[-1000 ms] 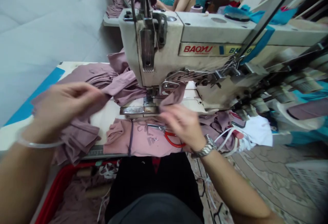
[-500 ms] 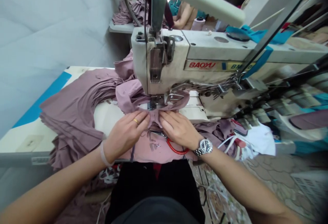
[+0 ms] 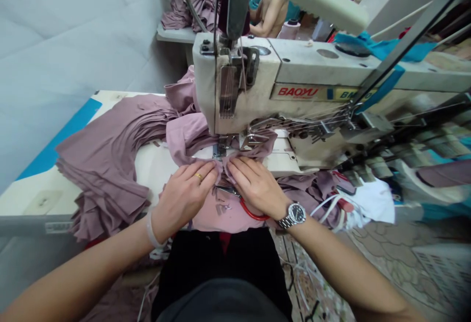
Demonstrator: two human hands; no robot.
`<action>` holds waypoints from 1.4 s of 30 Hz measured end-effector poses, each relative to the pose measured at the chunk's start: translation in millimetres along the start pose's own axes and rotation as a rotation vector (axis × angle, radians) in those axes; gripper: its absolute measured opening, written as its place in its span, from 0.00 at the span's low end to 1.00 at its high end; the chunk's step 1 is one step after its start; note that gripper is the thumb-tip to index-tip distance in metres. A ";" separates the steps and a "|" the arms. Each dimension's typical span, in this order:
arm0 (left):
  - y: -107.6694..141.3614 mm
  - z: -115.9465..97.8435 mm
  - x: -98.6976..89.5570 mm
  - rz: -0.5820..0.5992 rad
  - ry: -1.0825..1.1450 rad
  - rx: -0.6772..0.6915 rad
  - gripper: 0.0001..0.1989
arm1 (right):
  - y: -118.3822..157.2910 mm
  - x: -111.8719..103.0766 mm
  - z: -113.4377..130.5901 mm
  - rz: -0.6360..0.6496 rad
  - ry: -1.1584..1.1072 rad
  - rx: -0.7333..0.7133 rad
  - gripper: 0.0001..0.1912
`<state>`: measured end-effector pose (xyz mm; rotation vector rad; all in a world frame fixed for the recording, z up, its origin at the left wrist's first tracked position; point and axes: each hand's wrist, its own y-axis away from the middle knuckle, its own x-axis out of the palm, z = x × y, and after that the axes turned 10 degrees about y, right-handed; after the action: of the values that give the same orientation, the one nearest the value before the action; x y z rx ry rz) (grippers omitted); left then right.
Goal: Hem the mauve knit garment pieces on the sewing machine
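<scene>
A stack of mauve knit fabric pieces [image 3: 103, 160] lies on a cream table top [image 3: 44, 204] at far left. The left hand [image 3: 184, 199], with a gold ring [image 3: 198, 176], and the right hand [image 3: 257, 189], with a steel wristwatch [image 3: 295, 213], hold a narrow grip, pressing a folded mauve fabric strip [image 3: 221, 167] just before the metal presser foot [image 3: 220, 151]. Red-handled scissors [image 3: 250, 211] lie beside the right hand. Above stands a cream sewing machine [image 3: 235, 86] with a red "BAOYU" label [image 3: 297, 92]. A second ago the hands stood well apart.
</scene>
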<state>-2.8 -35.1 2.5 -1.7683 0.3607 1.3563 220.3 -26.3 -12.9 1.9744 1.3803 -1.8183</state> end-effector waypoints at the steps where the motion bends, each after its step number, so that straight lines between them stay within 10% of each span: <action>1: -1.9 -1.0 -0.2 0.011 -0.014 -0.018 0.14 | 0.6 -0.1 -0.1 0.015 0.003 0.000 0.18; 15: -2.8 -3.4 10.9 0.013 -0.058 -0.089 0.20 | -7.7 2.3 16.9 -0.080 -0.246 0.279 0.17; 25: -6.5 -5.4 13.2 0.010 -0.057 -0.105 0.20 | -8.2 2.5 21.7 -0.019 -0.038 0.116 0.18; 42: -13.9 3.0 15.1 0.045 -0.078 -0.112 0.21 | -23.8 3.9 14.1 0.064 -0.142 0.241 0.20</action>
<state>10.1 -20.6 -4.8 -1.8018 0.2877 1.4981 193.5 -19.4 -8.8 1.9243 1.0903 -2.1347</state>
